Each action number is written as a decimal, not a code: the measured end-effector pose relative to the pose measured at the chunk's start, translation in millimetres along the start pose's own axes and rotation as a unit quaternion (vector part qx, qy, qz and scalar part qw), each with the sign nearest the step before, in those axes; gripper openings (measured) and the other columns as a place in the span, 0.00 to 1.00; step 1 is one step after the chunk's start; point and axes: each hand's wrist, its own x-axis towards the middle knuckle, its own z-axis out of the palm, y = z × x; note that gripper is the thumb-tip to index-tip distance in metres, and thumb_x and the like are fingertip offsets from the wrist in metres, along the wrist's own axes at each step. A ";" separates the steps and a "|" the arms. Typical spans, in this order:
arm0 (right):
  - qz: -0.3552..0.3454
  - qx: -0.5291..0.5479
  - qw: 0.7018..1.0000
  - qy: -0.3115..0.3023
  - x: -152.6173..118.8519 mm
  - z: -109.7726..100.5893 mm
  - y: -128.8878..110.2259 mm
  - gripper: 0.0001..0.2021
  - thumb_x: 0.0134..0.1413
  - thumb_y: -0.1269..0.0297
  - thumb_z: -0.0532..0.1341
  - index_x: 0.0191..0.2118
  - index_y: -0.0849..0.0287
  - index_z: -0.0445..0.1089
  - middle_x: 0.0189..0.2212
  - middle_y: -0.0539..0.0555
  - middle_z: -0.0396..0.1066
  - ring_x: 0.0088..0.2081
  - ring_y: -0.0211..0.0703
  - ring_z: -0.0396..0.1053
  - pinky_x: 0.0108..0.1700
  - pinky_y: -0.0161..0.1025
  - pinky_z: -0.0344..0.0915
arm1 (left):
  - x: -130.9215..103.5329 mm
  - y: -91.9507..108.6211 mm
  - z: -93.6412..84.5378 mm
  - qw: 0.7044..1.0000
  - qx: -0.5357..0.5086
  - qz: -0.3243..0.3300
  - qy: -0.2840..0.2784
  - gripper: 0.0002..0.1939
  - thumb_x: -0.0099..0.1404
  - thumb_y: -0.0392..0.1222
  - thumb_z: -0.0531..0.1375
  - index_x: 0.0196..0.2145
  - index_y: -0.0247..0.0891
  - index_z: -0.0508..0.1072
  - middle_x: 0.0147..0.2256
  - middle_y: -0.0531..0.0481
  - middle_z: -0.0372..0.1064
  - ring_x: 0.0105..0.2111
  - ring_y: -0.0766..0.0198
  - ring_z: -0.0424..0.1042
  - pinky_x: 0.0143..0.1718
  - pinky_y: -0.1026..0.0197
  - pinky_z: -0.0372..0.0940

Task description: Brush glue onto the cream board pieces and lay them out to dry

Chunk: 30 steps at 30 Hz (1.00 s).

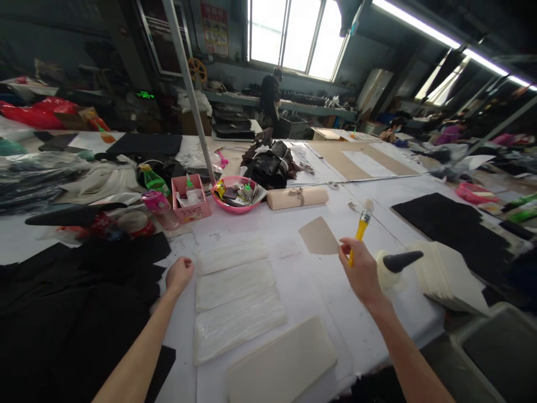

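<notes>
My right hand [361, 270] is closed around the yellow handle of a brush [361, 226], its pale bristles pointing up. Beside that wrist stands a whitish bottle [386, 270] with a black tapered nozzle. A beige sheet piece [318, 236] lies just left of the brush. My left hand [180, 273] is curled shut near the black cut pieces [79, 313]; whether anything is inside its fingers is hidden. Between my hands, three whitish, glossy strips [239, 316] lie in a row on the white tabletop [293, 280]. Closer to me is a pale rectangular stack [283, 361].
A pink basin [237, 208], a pink box [191, 198] and a beige roll [297, 198] line the far side. Cream pieces [448, 274] are stacked at right, before a black sheet [440, 224]. A metal pole [193, 95] rises at left. A person [271, 95] stands in the background.
</notes>
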 end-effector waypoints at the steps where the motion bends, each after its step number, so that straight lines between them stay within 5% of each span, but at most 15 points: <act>1: 0.002 0.023 1.000 0.001 -7.2 -13.7 -9.1 0.07 0.59 0.67 0.55 0.44 0.57 0.65 0.32 0.52 0.68 0.33 0.41 0.70 0.38 0.39 0.68 | -15.3 10.3 0.1 1.000 -0.010 0.023 0.003 0.05 0.53 0.39 0.59 0.29 0.39 0.67 0.29 0.47 0.73 0.35 0.54 0.74 0.36 0.57 0.66; 2: 0.010 0.045 0.999 0.003 -14.8 -26.9 -18.1 0.07 0.59 0.67 0.56 0.43 0.57 0.65 0.32 0.51 0.69 0.33 0.40 0.70 0.40 0.39 0.68 | -34.3 21.3 2.0 0.998 -0.044 0.049 -0.014 0.06 0.54 0.41 0.59 0.31 0.38 0.68 0.31 0.46 0.73 0.35 0.55 0.74 0.36 0.57 0.66; 4: 0.044 0.093 0.995 0.005 -30.9 -51.9 -35.0 0.08 0.58 0.66 0.59 0.43 0.56 0.65 0.32 0.50 0.70 0.33 0.40 0.71 0.41 0.40 0.69 | -81.9 42.8 10.6 0.975 -0.159 0.082 -0.135 0.13 0.55 0.46 0.60 0.35 0.36 0.70 0.32 0.45 0.73 0.33 0.57 0.73 0.33 0.58 0.67; 7: 0.124 0.198 0.972 -0.001 -56.2 -85.4 -54.9 0.12 0.54 0.65 0.64 0.44 0.55 0.65 0.34 0.50 0.71 0.35 0.40 0.72 0.44 0.41 0.70 | -163.1 63.5 28.7 0.886 -0.296 0.088 -0.345 0.26 0.55 0.54 0.63 0.45 0.33 0.68 0.41 0.40 0.72 0.32 0.59 0.73 0.31 0.58 0.67; 13: 0.219 0.384 0.896 -0.034 -104.2 -130.5 -76.3 0.16 0.50 0.69 0.67 0.44 0.54 0.63 0.35 0.50 0.70 0.37 0.39 0.72 0.43 0.39 0.73 | -282.2 53.6 58.7 0.746 -0.428 -0.014 -0.510 0.36 0.56 0.61 0.62 0.56 0.38 0.62 0.56 0.31 0.61 0.29 0.67 0.72 0.25 0.64 0.62; 16: 0.227 0.408 0.882 -0.062 -125.8 -139.1 -77.8 0.16 0.50 0.71 0.66 0.44 0.54 0.63 0.35 0.50 0.70 0.38 0.38 0.72 0.43 0.37 0.72 | -313.0 41.7 67.1 0.701 -0.473 -0.055 -0.531 0.32 0.58 0.61 0.60 0.52 0.35 0.66 0.45 0.35 0.70 0.22 0.72 0.66 0.20 0.67 0.54; 20: 0.256 0.407 0.873 -0.084 -152.3 -142.7 -68.1 0.15 0.50 0.71 0.66 0.43 0.54 0.64 0.34 0.50 0.70 0.37 0.37 0.72 0.42 0.34 0.72 | -334.2 25.7 62.4 0.713 -0.507 -0.108 -0.471 0.22 0.58 0.54 0.64 0.40 0.32 0.72 0.30 0.48 0.70 0.18 0.77 0.59 0.20 0.68 0.52; 25: 0.267 0.436 0.851 -0.116 -169.8 -148.3 -66.8 0.16 0.51 0.71 0.66 0.44 0.55 0.63 0.33 0.50 0.70 0.36 0.37 0.72 0.42 0.36 0.73 | -355.5 27.2 55.8 0.770 -0.415 -0.099 -0.475 0.25 0.58 0.56 0.62 0.46 0.35 0.70 0.45 0.39 0.69 0.30 0.67 0.71 0.26 0.67 0.62; 30: 0.217 0.463 0.848 -0.136 -163.6 -163.6 -82.2 0.16 0.51 0.73 0.65 0.44 0.54 0.63 0.34 0.51 0.70 0.36 0.38 0.72 0.41 0.38 0.73 | -376.8 60.1 83.2 0.704 -0.428 -0.077 -0.561 0.33 0.59 0.61 0.59 0.55 0.38 0.62 0.53 0.33 0.63 0.30 0.65 0.73 0.26 0.64 0.63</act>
